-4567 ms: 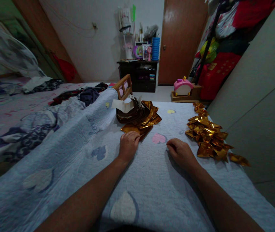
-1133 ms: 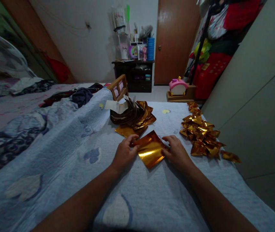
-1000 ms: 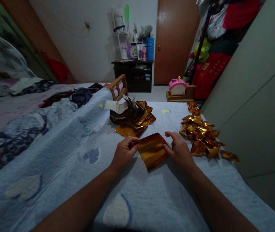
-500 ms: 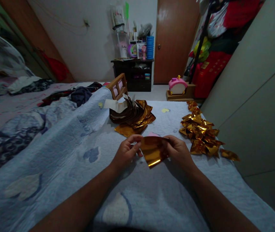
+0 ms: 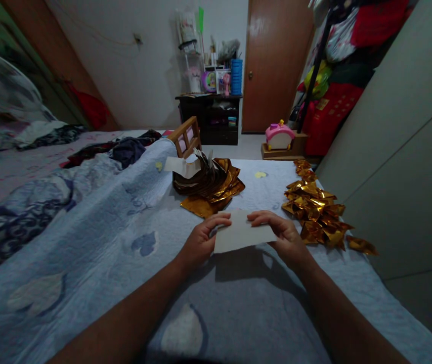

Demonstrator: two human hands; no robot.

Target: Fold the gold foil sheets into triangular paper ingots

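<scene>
Both my hands hold one sheet of paper (image 5: 243,234) above the blue quilt (image 5: 125,227), its plain white side up. My left hand (image 5: 201,240) pinches the sheet's left edge. My right hand (image 5: 284,235) pinches its right edge, fingers curled over the top. Just beyond my hands lies a fanned stack of gold foil sheets (image 5: 212,187). To the right of my right hand lies a heap of folded gold foil pieces (image 5: 316,210).
A small wooden frame (image 5: 185,136) stands behind the stack. Crumpled clothes and bedding (image 5: 87,151) lie at the left. A pale wall (image 5: 401,151) runs close along the right. A dark cabinet (image 5: 212,116), a door (image 5: 276,60) and a pink toy (image 5: 278,135) are at the back.
My left hand drew a gold sheet off the stack, both hands took it and lifted it off the quilt. It has been turned over, so its white side now faces up.
</scene>
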